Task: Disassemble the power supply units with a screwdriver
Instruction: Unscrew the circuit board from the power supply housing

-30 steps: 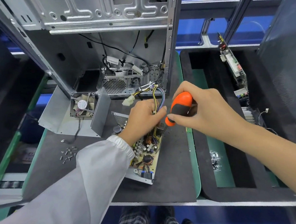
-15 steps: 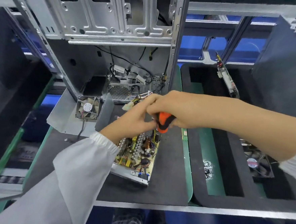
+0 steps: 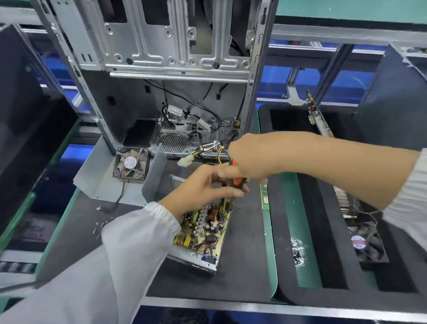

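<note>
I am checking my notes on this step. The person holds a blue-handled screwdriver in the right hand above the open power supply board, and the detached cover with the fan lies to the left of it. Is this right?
Not quite: the head view shows the screwdriver handle is orange, not blue. The rest holds: the right hand grips it above the open power supply board, and the detached cover with the fan lies to the left.
</note>
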Available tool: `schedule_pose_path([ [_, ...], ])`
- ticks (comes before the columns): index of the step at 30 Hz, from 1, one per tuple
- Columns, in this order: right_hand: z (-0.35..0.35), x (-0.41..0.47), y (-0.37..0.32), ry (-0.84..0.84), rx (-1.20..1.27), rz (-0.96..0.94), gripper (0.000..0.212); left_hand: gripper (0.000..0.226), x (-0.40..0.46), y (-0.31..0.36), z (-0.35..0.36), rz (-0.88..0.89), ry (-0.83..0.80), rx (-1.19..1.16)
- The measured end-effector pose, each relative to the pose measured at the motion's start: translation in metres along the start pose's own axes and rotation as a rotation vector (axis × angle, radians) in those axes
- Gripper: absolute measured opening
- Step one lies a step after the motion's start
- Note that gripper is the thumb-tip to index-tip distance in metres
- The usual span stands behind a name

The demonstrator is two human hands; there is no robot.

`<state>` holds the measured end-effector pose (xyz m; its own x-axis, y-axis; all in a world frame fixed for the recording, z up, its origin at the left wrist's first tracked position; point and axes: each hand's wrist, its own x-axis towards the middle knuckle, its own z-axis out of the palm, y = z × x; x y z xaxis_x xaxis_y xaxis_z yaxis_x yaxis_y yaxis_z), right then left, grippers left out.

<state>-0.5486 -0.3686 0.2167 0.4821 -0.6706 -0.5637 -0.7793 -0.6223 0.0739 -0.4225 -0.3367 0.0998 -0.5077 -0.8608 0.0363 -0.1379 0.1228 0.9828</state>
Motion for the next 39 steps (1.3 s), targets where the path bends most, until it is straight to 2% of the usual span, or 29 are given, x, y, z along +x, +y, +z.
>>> schedule_pose_path([
  [5, -0.007, -0.004, 0.012, -0.134, -0.040, -0.077, 0.057, 0.044, 0.002, -0.001, -0.007, -0.008, -0.124, 0.075],
  [9, -0.006, -0.005, 0.007, -0.110, -0.071, -0.182, 0.037, 0.025, 0.001, -0.001, -0.009, -0.011, -0.157, 0.075],
  [12, -0.008, -0.007, 0.000, -0.084, -0.142, -0.217, 0.021, 0.030, 0.000, -0.002, -0.012, -0.072, -0.142, 0.037],
  [14, -0.007, -0.007, -0.002, -0.073, -0.222, -0.217, 0.019, 0.021, 0.000, -0.001, -0.013, -0.049, -0.150, -0.001],
  [16, -0.001, -0.008, -0.001, -0.074, -0.306, -0.220, 0.016, 0.032, 0.000, 0.004, -0.012, -0.016, -0.196, -0.071],
  [18, 0.003, -0.011, 0.001, -0.056, -0.408, -0.232, 0.028, 0.036, 0.001, 0.005, -0.010, 0.004, -0.214, -0.069],
  [21, 0.002, -0.019, 0.007, 0.031, -0.554, -0.345, 0.041, 0.023, 0.005, -0.002, -0.005, -0.041, -0.070, -0.022],
  [25, 0.002, -0.022, 0.015, 0.241, -0.755, -0.542, 0.041, 0.022, 0.006, -0.008, 0.003, -0.028, 0.092, -0.066],
  [27, 0.003, -0.021, 0.017, 0.207, -0.711, -0.482, 0.042, 0.024, 0.005, -0.009, 0.006, 0.001, 0.128, -0.044],
  [30, -0.003, -0.018, 0.012, 0.054, -0.380, -0.197, 0.044, 0.031, 0.007, -0.010, 0.008, 0.008, 0.162, -0.030],
  [32, -0.009, -0.014, 0.006, -0.002, -0.422, -0.083, 0.038, 0.036, 0.008, -0.009, 0.011, 0.025, 0.148, -0.024],
  [34, -0.010, -0.011, -0.002, -0.044, -0.460, -0.087, 0.030, 0.034, 0.007, -0.010, 0.010, 0.021, 0.098, -0.010],
  [36, -0.007, -0.008, -0.003, -0.087, -0.490, -0.144, 0.035, 0.030, 0.007, -0.009, 0.005, 0.012, -0.001, 0.019],
  [39, -0.003, -0.008, 0.000, -0.021, -0.461, -0.191, 0.033, 0.025, 0.007, 0.000, -0.009, 0.024, -0.130, -0.013],
])
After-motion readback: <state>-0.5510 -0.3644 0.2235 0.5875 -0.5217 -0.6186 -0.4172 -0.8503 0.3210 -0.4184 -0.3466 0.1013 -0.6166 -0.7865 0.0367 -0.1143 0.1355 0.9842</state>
